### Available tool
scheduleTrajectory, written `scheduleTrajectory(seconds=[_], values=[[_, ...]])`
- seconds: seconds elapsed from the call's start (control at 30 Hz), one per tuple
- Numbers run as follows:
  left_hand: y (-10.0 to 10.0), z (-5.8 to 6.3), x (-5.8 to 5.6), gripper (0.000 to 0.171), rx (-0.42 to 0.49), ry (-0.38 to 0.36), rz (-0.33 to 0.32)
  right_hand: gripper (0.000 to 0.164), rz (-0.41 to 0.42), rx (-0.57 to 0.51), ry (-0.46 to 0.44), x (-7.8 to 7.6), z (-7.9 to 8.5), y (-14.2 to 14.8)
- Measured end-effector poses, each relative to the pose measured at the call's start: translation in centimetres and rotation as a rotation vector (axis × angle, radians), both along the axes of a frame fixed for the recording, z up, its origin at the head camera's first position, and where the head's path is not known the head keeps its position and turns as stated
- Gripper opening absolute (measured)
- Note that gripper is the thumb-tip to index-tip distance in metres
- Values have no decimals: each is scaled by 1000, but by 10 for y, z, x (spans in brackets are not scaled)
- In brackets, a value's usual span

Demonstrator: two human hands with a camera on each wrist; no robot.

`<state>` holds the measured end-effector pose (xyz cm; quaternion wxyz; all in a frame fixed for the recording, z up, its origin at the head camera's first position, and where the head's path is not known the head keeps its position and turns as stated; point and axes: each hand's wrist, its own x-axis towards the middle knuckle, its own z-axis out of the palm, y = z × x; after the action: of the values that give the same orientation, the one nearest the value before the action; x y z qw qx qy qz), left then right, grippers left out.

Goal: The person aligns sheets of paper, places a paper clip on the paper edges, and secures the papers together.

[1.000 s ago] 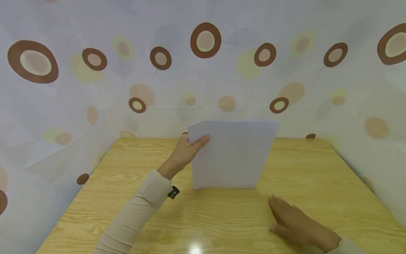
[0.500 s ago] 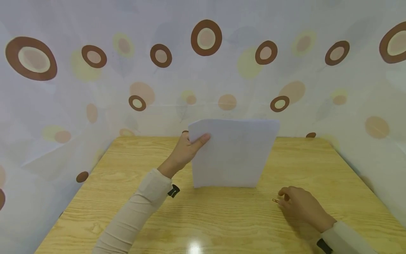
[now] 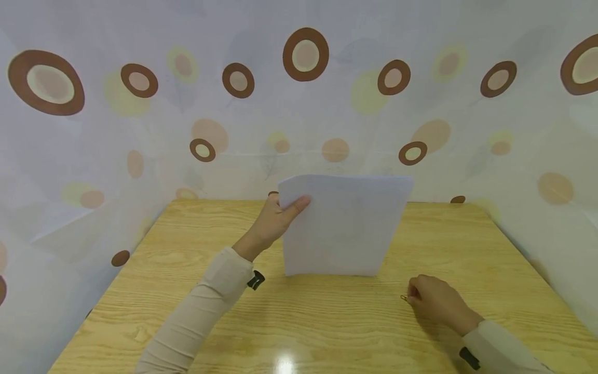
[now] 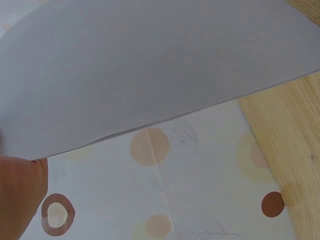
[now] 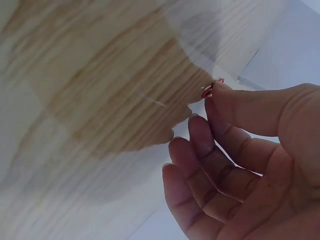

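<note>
My left hand point(image 3: 270, 223) grips a stack of white paper point(image 3: 345, 228) by its upper left corner, thumb on the near face. The sheets stand nearly upright, their lower edge at the tabletop. In the left wrist view the paper point(image 4: 150, 65) fills the upper part, and only a piece of the hand point(image 4: 20, 195) shows. To the right of the paper, low over the table, my right hand point(image 3: 439, 301) pinches a small red paper clip point(image 5: 207, 91) between thumb and index finger. The clip's tip point(image 3: 404, 297) sticks out to the left in the head view.
The light wooden table point(image 3: 210, 322) spreads under both hands. A white sheet patterned with brown and yellow circles point(image 3: 336, 104) hangs at the back and along both sides. Black straps point(image 3: 256, 280) show at the wrists.
My right hand has gone from outstretched fingers to a pinch on the paper clip, which has come into sight. The left hand and the paper have stayed almost still.
</note>
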<state>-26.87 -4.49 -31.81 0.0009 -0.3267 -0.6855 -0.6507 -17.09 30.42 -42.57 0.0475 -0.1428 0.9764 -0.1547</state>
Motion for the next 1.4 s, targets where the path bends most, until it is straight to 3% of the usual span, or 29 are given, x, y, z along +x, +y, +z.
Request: scheduleTrajectory(seconds=[0.4,0.63,0.87,1.03,1.4], values=[[-1,-1,-1,21,-11,-33,-3,14,73,-9,35,-1,-5,0],[-2,0,0,20,-18,-35,16,19,189,-118,130,-2,-12,0],[-1,1,0,20,-21,-46,14,19,218,-192,231,3,-9,-7],[-1,0,1,20,-20,-45,8,16,228,-209,285,8,10,-17],[-1,-2,0,26,-30,-32,20,38,309,-328,659,11,74,-36]])
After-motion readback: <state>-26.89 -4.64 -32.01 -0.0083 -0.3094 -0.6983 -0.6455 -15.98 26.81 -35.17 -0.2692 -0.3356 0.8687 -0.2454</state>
